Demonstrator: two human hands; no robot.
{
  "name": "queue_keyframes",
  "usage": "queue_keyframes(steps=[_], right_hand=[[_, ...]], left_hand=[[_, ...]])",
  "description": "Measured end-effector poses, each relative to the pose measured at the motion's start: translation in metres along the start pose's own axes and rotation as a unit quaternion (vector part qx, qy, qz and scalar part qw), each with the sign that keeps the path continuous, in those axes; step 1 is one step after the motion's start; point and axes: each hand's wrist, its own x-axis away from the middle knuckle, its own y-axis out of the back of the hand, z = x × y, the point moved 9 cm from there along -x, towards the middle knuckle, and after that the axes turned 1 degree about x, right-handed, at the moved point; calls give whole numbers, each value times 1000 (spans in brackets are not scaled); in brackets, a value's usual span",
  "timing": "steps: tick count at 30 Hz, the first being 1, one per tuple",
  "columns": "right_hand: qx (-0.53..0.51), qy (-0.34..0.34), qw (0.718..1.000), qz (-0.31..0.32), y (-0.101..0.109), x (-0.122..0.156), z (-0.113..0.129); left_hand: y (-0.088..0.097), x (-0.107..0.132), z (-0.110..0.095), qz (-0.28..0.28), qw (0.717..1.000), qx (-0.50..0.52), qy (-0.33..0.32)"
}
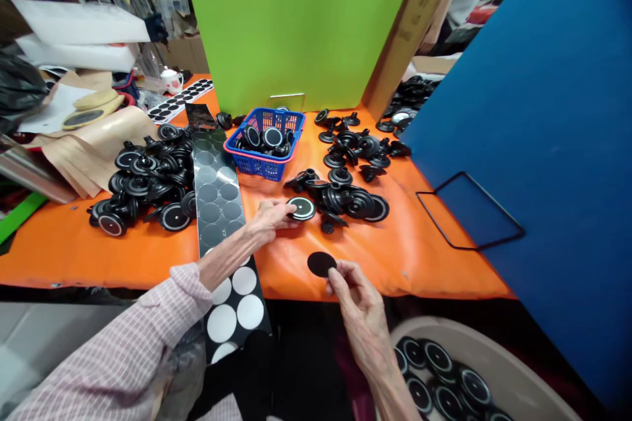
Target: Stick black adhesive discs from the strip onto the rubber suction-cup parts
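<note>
My left hand (270, 218) reaches over the orange table (123, 250) and grips a black round part with a pale face (301, 208) at the edge of a heap of black parts (345, 200). My right hand (358, 299) is nearer me and pinches a flat black disc (321, 264) by its edge, held just above the table's front edge. A long black sticker sheet (222, 230) with round cut-outs runs from the table middle down over my lap, under my left forearm.
A blue basket (264, 145) with several black parts stands behind the sheet. Heaps of black parts lie at the left (145, 181) and at the back right (358, 145). A beige tub (474, 375) of finished parts sits low right. Green (296, 20) and blue (543, 131) boards wall the area.
</note>
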Motion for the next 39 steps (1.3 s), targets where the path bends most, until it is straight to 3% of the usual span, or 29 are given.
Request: queue_keyframes(steps=[4, 9, 13, 19, 27, 39], right_hand=[[18, 41, 999, 7, -8, -1, 15], [-30, 24, 998, 41, -24, 3, 28], [-49, -14, 995, 84, -39, 7, 26], [-33, 4, 999, 39, -46, 8, 22], [-31, -9, 999, 25, -58, 14, 22], [-27, -12, 999, 15, -60, 15, 17]], left_hand=[[22, 25, -2, -63, 997, -31, 45], [33, 77, 10, -22, 998, 36, 39], [32, 99, 22, 2, 996, 75, 41], [30, 108, 29, 21, 996, 83, 40], [24, 115, 30, 33, 994, 90, 50], [25, 113, 32, 22, 995, 91, 43]])
